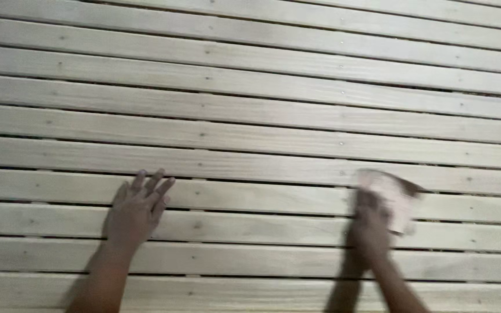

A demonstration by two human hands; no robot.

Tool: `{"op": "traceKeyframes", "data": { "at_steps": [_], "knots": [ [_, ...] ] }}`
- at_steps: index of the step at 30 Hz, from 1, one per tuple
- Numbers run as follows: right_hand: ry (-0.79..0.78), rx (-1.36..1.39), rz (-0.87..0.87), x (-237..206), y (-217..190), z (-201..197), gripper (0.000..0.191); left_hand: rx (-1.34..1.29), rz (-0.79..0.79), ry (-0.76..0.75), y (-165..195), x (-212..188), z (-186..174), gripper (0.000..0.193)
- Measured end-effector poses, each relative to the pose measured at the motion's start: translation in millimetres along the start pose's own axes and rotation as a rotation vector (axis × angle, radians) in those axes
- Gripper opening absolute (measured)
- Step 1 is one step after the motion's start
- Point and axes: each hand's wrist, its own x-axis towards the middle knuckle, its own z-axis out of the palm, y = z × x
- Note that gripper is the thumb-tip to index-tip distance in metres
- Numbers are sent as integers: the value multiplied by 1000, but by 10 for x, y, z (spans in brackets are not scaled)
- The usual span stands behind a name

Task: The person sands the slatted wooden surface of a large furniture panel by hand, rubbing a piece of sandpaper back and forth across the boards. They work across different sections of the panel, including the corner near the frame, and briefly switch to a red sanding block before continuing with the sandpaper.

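- left hand [136, 213] lies flat on the slatted wooden panel [250, 116], palm down, fingers long and a little spread, tips reaching up across one gap between slats; it holds nothing, and by the look of it it's there to brace the body against the wood.
- under it run pale slats side by side with thin dark gaps between; i count about a dozen slats in view, top and bottom ones cut by the frame.
- small dark nail or screw dots sit in loose columns down the slats, one left of the left hand, one near the middle, one further right; too many and too faint to count exactly.
- right hand [371, 227] is blurred, so i cannot tell the fingers apart; it seems pressed onto a sheet of sandpaper [394, 200], likely to keep the sheet flat against the slat.
- one sheet only, pale with a brownish edge, lying on the slats at lower right, poking out above and right of the hand.
- two hands, one sheet, one panel.
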Motion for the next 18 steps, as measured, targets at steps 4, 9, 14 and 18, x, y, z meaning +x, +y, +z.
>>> {"op": "traceKeyframes", "data": {
  "at_steps": [4,9,14,18],
  "knots": [
    [-7,-400,274,284,-52,166,32,15,-8,65,-156,207,29,50],
    [44,-68,-39,582,-1769,798,58,-148,-121,126,141,381,176,60],
    [13,-8,-182,638,-1258,323,57,-196,65,137,-58,401,130,60],
    [-8,-64,410,721,-742,231,54,-164,52,117,-197,442,86,52]
  ]
}}
